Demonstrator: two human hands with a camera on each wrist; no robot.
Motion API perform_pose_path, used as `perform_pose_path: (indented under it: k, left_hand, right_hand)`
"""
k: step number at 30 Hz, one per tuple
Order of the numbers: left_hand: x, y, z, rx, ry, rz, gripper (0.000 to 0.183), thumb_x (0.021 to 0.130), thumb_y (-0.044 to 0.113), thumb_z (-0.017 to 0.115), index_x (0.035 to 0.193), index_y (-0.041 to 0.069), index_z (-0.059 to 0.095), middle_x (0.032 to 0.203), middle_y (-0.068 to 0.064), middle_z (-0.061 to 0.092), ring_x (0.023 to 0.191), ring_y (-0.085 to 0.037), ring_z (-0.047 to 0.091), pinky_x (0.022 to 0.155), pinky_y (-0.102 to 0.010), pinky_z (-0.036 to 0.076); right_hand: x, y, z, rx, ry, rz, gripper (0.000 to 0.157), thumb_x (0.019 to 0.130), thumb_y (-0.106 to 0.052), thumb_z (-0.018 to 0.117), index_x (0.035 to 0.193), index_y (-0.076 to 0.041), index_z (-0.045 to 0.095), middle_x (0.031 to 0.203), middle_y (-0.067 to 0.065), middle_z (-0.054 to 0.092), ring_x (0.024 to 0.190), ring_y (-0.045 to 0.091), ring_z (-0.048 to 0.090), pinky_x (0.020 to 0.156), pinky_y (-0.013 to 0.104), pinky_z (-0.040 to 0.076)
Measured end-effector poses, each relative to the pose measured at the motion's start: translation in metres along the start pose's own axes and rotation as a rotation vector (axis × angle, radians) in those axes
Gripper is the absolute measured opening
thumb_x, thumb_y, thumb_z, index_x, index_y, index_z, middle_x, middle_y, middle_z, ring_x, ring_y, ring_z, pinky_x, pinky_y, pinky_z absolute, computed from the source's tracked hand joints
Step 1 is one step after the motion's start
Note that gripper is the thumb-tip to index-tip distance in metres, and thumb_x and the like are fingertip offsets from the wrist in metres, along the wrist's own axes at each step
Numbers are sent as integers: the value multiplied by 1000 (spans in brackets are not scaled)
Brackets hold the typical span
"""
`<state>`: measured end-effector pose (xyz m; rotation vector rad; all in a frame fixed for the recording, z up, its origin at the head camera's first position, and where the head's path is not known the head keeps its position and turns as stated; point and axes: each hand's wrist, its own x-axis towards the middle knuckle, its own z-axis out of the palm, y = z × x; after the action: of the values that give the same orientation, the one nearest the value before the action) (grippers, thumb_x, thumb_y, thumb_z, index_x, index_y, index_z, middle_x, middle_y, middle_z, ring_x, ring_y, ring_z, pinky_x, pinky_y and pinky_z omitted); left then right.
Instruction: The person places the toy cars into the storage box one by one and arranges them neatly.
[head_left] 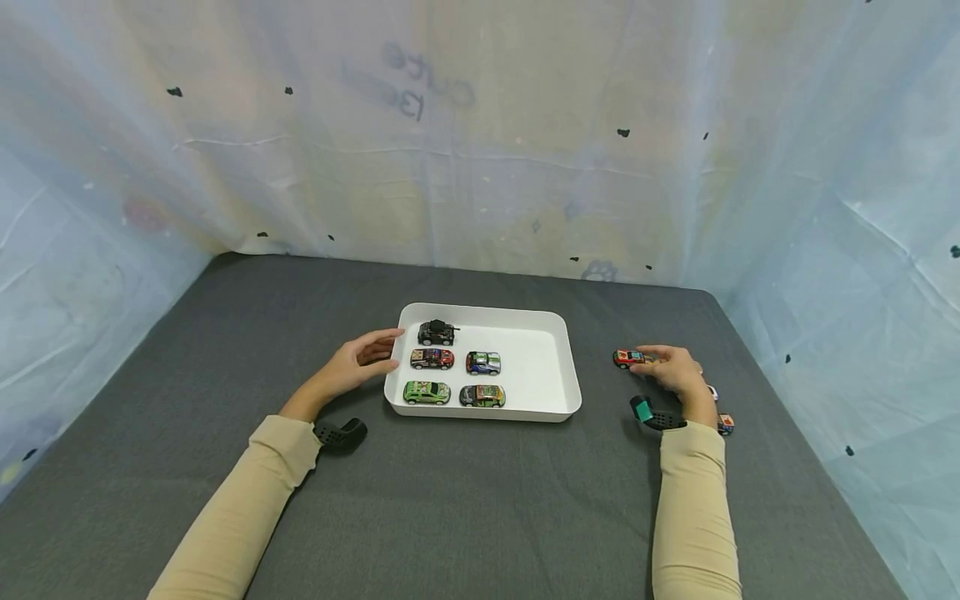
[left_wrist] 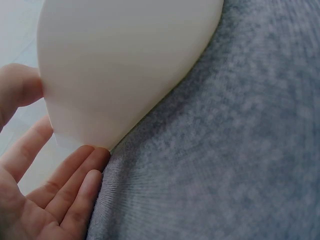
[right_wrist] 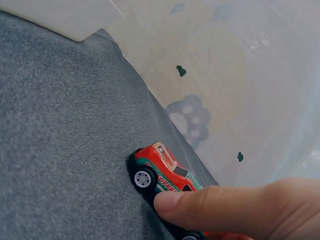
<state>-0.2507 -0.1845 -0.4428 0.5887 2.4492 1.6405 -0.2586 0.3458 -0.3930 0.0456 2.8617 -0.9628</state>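
Note:
A white tray (head_left: 536, 362) holds several small toy vehicles: a black one with a gun barrel (head_left: 437, 332), a dark patterned car (head_left: 432, 358), a blue-and-white car (head_left: 483, 362), a green car (head_left: 427, 392) and a multicoloured car (head_left: 482, 396). My left hand (head_left: 358, 358) rests against the tray's left side, thumb and fingers spread along its outer wall (left_wrist: 115, 75). Right of the tray, my right hand (head_left: 671, 369) pinches a red toy car (right_wrist: 162, 167). In the right wrist view, the thumb (right_wrist: 215, 207) lies along its side, while the other fingers are out of sight.
Partly behind the right wrist are another toy car (head_left: 725, 424) and a pale one (head_left: 713, 392). Grey cloth (head_left: 465, 500) covers the table. Pale plastic sheeting (head_left: 480, 167) surrounds its back and sides. Each wrist wears a dark strap, like the left one (head_left: 341, 435).

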Motion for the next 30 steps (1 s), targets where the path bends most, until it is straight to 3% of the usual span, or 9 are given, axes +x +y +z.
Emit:
perform_pose_path:
  k: [5, 9, 13, 17, 24, 30]
  left_hand:
    - [0, -1, 0, 5, 0, -6, 59, 93, 22, 64, 147, 14, 41, 150, -19, 42, 134, -40, 46, 111, -57, 39]
    - [0, -2, 0, 4, -1, -6, 59, 94, 22, 64, 147, 14, 41, 151, -18, 42, 134, -39, 46, 112, -57, 39]
    - [0, -2, -1, 1, -1, -7, 59, 94, 23, 64, 147, 14, 41, 151, -18, 41, 134, -39, 45, 112, -57, 39]
    - [0, -2, -1, 3, -1, -11, 59, 94, 24, 64, 147, 15, 41, 151, -17, 42, 134, -39, 45, 112, -57, 39]
    - [1, -4, -1, 6, 0, -13, 59, 93, 24, 64, 147, 16, 41, 150, -17, 42, 134, -38, 46, 112, -56, 39]
    - [1, -4, -1, -1, -1, -13, 59, 93, 24, 65, 147, 16, 41, 151, -17, 42, 134, -38, 45, 112, -56, 38]
  right_hand:
    - [2, -4, 3, -48, 11, 23, 54, 90, -24, 66, 134, 4, 53, 50, -11, 36, 82, 28, 47, 101, 64, 23]
    - [3, -4, 4, -51, 38, 31, 50, 90, -22, 66, 131, 5, 55, 60, -2, 45, 101, 37, 46, 108, 70, 16]
    - [3, -2, 6, -49, 55, 30, 48, 91, -23, 66, 129, 5, 57, 96, 24, 61, 106, 41, 46, 107, 69, 17]
    - [3, -3, 7, -44, 54, 26, 50, 91, -25, 66, 129, 5, 57, 125, 34, 55, 110, 44, 46, 105, 68, 18]
    - [5, -4, 7, -58, 74, 36, 50, 91, -26, 66, 129, 5, 57, 113, 31, 57, 103, 40, 47, 98, 63, 25]
    - [6, -11, 7, -38, 82, 48, 51, 90, -27, 68, 130, 3, 58, 83, 14, 56, 108, 41, 46, 107, 74, 14]
